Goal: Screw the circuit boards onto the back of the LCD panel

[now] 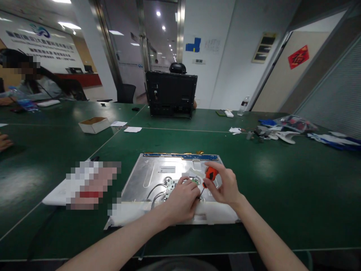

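A silver metal display panel (pixel 152 171) lies flat on the table in front of me, with a blue board strip along its far edge. Near its middle sits a small circuit board (pixel 170 185), with dark cables running from its left side. My left hand (pixel 184 195) rests over this board, fingers bent down and close together; whatever is under the fingertips is hidden. In my right hand (pixel 225 184) is a screwdriver with an orange and black handle (pixel 211 173), held between thumb and fingers. Its shaft slants down to the left, the tip close beside my left hand.
A small open box (pixel 94 125) and paper slips (pixel 132 129) lie farther back. Beyond them stands a black monitor housing (pixel 172 94). White papers (pixel 59 194), partly blurred, lie on the left. Gloves (pixel 335 140) and loose parts are at right. A person (pixel 42 84) sits far left.
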